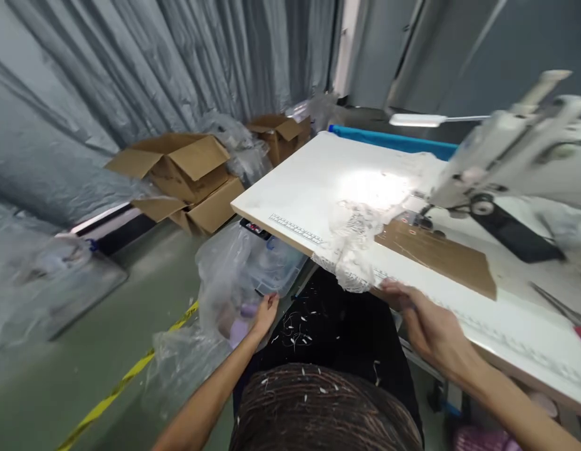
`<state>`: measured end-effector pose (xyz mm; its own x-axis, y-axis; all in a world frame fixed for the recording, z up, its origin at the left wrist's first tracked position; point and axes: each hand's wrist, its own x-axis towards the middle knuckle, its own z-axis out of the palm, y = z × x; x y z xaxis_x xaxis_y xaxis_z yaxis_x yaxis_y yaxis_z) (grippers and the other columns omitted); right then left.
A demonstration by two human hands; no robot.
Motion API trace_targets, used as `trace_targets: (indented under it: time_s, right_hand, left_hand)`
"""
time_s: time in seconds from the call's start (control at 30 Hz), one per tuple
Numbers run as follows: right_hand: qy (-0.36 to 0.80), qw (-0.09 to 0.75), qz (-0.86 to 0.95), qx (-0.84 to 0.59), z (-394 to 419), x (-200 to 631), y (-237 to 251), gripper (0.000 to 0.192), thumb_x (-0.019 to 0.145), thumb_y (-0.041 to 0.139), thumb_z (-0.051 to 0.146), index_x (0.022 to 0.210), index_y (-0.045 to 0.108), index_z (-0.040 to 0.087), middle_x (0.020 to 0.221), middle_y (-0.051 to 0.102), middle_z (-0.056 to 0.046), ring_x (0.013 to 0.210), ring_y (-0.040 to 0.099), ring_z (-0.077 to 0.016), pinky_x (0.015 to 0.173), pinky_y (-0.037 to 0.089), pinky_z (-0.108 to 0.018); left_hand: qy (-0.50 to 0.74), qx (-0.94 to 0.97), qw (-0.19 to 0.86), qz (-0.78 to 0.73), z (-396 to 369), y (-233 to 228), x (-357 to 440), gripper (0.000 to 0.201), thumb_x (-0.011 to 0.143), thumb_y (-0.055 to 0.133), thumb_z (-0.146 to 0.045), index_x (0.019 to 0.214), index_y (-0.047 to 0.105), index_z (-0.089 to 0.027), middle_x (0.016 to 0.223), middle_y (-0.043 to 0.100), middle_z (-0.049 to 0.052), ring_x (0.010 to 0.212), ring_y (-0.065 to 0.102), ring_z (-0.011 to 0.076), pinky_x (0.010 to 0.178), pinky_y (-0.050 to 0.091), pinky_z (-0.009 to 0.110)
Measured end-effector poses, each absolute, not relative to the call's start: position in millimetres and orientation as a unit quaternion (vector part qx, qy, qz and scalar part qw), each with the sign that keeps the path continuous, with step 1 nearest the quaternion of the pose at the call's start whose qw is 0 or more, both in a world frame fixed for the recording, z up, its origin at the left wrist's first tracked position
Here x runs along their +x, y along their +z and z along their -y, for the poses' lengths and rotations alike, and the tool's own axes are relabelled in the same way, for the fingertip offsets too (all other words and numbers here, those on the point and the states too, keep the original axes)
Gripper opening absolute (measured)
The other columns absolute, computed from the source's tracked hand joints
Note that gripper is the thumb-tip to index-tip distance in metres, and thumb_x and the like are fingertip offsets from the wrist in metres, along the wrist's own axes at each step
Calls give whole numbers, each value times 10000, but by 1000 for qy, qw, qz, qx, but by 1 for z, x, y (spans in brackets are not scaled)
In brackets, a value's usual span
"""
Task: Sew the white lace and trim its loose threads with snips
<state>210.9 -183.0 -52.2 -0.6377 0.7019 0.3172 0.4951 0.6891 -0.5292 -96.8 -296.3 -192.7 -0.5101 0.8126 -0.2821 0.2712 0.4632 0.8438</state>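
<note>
Centrally: white lace fabric piece [353, 250], crumpled, lying on near edge of white flat sewing table [318, 181] and hanging over that edge above black-clothed lap [332, 326] flecked with white thread scraps

Right hand [426, 322]: at table's front edge, just right of lace, fingers half curled and pointing toward hanging part; contact with lace not determinable owing to blur

Left hand [266, 311]: lowered beside lap, fingers loosely spread, fingertips touching clear crumpled plastic bag [219, 282]; pale purple contents visible inside bag; nothing gripped as far as can be told

On table: printed ruler scale [297, 229] along front edge; brown cardboard sheet [435, 254] right of lace; white industrial sewing machine [506, 156], blurred, at right rear; long white lamp bar [417, 119] above; scissors with red handle [567, 313] near right edge; blue fabric roll [393, 141] along far edge

Under table: clear plastic storage box [276, 263], behind plastic bag

On floor, left: open brown cardboard boxes [187, 178], well apart from hands; yellow tape line [125, 379] on grey-green floor; grey pleated curtain [153, 69] as backdrop
</note>
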Motion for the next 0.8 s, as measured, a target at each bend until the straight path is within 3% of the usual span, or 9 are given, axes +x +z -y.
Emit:
trace_targets:
  time_s: [0.07,0.13,0.23,0.37,0.47,0.57,0.63,0.73,0.8]
  right_hand:
    - [265,273,877,-294,216,202,-59,344,956,364,207,1285,462,240,1158,670,-105,1071,645,-219,927,525,-383]
    - [307,310,854,-282,243,195,-70,339,968,366,208,1288,473,243,1113,670,-97,985,660,-194,851,543,-334]
    - [318,394,770,-388,261,193,-87,255,968,399,271,1127,588,210,898,676,-75,804,653,-188,702,533,-292]
    - [323,423,663,-527,256,205,-103,304,933,476,412,970,662,174,605,595,-12,517,519,-151,501,428,-268]
    - [349,422,653,-523,246,209,-106,372,904,507,472,959,693,155,708,664,-54,603,558,-170,582,450,-290]
    - [419,414,646,-485,237,195,-102,432,873,544,511,1061,682,148,859,705,-84,639,576,-171,618,467,-301]
    - [470,394,648,-453,233,180,-98,439,849,573,531,1036,682,148,766,678,-50,568,530,-145,548,439,-273]
    - [516,378,643,-420,233,158,-97,400,813,619,547,774,658,151,589,538,14,516,440,-110,485,371,-237]
    - [538,384,622,-420,235,152,-101,412,787,646,559,705,610,158,577,482,32,505,395,-94,472,343,-228]
  left_hand:
    - [413,390,367,-736,269,-173,-91,465,942,421,-496,1178,582,-128,1158,657,125,1121,604,237,980,453,358]
    - [436,446,405,-669,246,-149,-73,530,859,520,-586,1171,597,-164,1156,678,98,1099,622,204,972,456,307]
    - [506,423,551,-512,224,-121,-34,678,684,666,-675,1076,651,-121,1048,713,143,996,661,240,927,472,354]
    - [539,310,609,-491,215,-106,6,575,682,703,-625,919,688,-101,840,718,109,777,666,188,815,500,338]
    - [569,315,553,-520,224,-108,11,450,629,798,-496,834,699,-108,814,703,76,733,628,157,759,492,288]
    - [543,364,537,-532,247,-112,8,384,639,796,-459,782,704,-115,764,691,53,697,595,148,705,472,264]
    - [498,398,560,-529,268,-114,6,355,654,786,-447,765,698,-121,693,668,28,647,570,136,671,457,254]
    - [425,441,591,-524,296,-119,5,339,672,773,-453,707,680,-129,635,631,8,614,544,128,633,434,242]
    - [400,446,594,-537,308,-122,1,362,682,758,-481,690,671,-130,633,622,7,616,541,129,626,427,239]
